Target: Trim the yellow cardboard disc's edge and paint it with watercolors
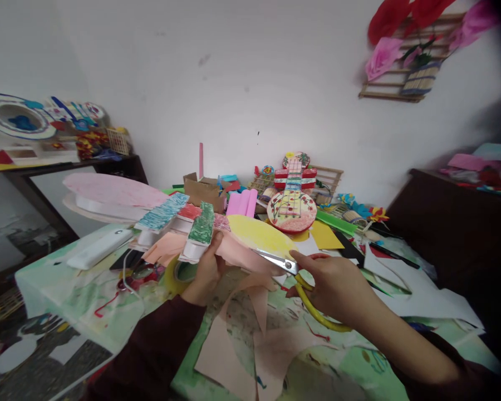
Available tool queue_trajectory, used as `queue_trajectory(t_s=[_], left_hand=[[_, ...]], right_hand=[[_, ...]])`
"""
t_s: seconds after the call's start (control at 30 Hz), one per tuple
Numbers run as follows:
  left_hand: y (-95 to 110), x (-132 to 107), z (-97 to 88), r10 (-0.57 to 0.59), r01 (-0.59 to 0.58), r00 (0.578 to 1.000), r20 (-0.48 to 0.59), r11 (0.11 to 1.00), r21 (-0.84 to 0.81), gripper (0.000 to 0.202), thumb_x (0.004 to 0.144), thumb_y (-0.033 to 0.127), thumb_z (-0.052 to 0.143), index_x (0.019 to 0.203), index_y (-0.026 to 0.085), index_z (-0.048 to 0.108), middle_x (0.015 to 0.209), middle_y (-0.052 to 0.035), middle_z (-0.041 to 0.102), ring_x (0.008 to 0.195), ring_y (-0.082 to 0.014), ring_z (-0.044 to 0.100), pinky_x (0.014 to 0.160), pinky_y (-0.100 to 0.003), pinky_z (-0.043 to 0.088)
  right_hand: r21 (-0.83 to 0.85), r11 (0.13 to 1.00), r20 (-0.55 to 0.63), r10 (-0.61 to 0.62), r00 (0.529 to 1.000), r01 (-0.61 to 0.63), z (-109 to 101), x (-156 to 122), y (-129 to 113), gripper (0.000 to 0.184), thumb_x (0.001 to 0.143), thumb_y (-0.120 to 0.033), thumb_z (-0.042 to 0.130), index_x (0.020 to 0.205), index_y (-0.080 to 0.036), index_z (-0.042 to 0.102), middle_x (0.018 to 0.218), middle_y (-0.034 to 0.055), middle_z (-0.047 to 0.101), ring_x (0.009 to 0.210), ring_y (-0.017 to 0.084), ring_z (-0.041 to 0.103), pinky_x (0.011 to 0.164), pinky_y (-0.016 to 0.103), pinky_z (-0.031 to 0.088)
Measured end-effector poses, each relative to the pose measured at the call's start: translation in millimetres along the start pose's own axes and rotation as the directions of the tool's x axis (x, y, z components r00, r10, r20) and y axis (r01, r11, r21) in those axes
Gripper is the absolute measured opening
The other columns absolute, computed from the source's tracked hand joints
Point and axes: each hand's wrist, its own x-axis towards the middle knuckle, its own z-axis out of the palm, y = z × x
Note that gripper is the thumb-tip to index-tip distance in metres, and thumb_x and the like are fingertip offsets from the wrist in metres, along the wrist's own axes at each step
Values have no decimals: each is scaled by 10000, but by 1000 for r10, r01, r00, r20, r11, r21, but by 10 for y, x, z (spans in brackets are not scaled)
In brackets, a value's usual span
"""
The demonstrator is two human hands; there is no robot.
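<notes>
My left hand grips a coloured paper craft model from below, near its middle. This model has a long pink oval end on the left, blue and green scribbled blocks across its middle, and a yellow oval face on the right. Peach paper runs along the near side of the yellow part. In my right hand is a pair of scissors with yellow handles, closed around by my fingers. Their blades point left and lie against the peach paper by the yellow edge; whether they are cutting cannot be made out.
Peach paper offcuts lie on the green table cover. Beside my left hand are a tape roll and a white glue gun-like object. A painted paper guitar leans behind, near a cardboard box. White paper lies right.
</notes>
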Motion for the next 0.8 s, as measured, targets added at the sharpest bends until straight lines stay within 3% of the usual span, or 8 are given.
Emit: queue_trajectory(t_s=[0.17, 0.33, 0.57, 0.8], left_hand=[[-16, -9, -5, 7, -7, 1000, 15, 999, -42, 435, 568, 349, 871, 946, 221, 698, 898, -31, 746, 940, -232, 700, 853, -327, 548], [-14, -49, 12, -7, 7, 1000, -13, 1000, -14, 314, 637, 290, 828, 916, 224, 698, 888, -19, 755, 988, -242, 688, 861, -320, 544], [-18, -88, 20, -26, 26, 1000, -11, 1000, 15, 303, 671, 289, 810, 954, 274, 704, 1010, 0, 754, 1146, -261, 634, 927, -335, 535], [-21, -95, 17, -29, 29, 999, 40, 1000, -1, 326, 654, 314, 828, 936, 244, 681, 970, -21, 751, 1099, -279, 660, 924, -375, 543]], right_hand=[[-1, 1000, 28, 29, 999, -29, -44, 12, -32, 688, 777, -615, 657, 1350, -243, 577, 931, 109, 771, 863, 313, 727, 635, 335, 472], [-48, 998, 26, 32, 999, -31, -121, 19, -90, 667, 792, -635, 618, 1329, -240, 587, 980, 113, 768, 853, 320, 723, 628, 342, 465], [-36, 999, 10, 29, 1000, -29, -91, 5, -105, 687, 785, -613, 631, 1345, -218, 578, 971, 104, 769, 827, 319, 726, 596, 352, 457], [43, 998, 31, 38, 999, -39, -33, -15, -103, 660, 793, -575, 652, 1339, -211, 582, 970, 111, 771, 883, 321, 731, 660, 347, 485]])
